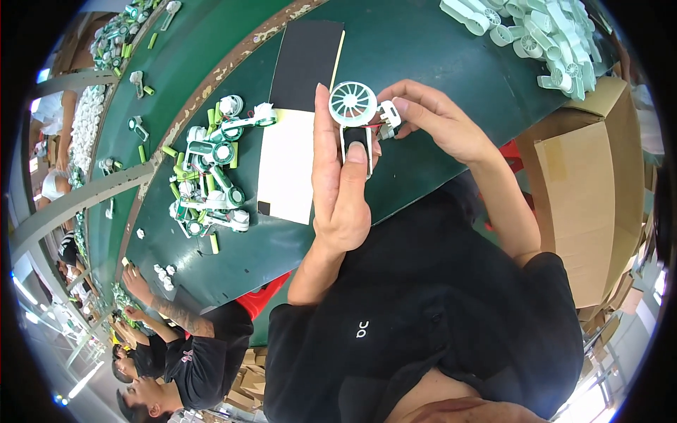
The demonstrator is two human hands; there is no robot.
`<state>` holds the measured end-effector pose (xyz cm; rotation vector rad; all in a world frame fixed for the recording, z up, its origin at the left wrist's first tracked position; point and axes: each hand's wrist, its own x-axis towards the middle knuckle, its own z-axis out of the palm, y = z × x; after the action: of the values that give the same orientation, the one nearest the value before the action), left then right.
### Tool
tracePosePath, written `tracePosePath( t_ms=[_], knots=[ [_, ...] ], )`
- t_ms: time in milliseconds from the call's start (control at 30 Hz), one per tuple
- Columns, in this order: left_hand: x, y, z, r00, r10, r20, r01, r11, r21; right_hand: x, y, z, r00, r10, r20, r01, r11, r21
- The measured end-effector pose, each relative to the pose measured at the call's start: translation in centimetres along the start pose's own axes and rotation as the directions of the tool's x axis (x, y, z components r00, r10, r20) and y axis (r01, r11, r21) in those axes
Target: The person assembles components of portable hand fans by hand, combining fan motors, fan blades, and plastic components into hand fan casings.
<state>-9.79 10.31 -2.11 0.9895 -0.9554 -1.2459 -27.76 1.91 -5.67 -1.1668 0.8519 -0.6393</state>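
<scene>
My left hand (340,204) is wrapped around a pale mint handheld-fan housing (352,103), thumb pressed on a dark piece in its handle. A round, spoked grille forms the far end of the housing. Just to the right, my right hand (448,127) pinches a small white fan part (388,115) between thumb and fingers, close beside the grille. Thin red wire runs between this part and the housing. The undersides of both pieces are hidden by my fingers.
Left of my hands lie partly assembled fans (218,155) with green battery cells, beside a black-and-white board (285,166). Pale housing shells (543,42) are heaped far right, above an open cardboard box (575,204). A green conveyor (169,67) curves past; co-workers sit lower left.
</scene>
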Motion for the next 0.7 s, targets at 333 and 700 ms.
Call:
tracePosePath(
  t_ms=[333,700],
  knots=[
    [0.4,-0.6,0.0,0.991,0.132,-0.03,-0.132,0.991,0.02,-0.5,-1.0,0.6,0.961,0.137,0.239,-0.201,0.942,0.268],
    [0.4,-1.4,-0.8,0.987,0.134,-0.085,-0.132,0.991,0.027,-2.1,-2.7,3.0,0.971,-0.164,-0.176,0.221,0.898,0.38]
  ],
)
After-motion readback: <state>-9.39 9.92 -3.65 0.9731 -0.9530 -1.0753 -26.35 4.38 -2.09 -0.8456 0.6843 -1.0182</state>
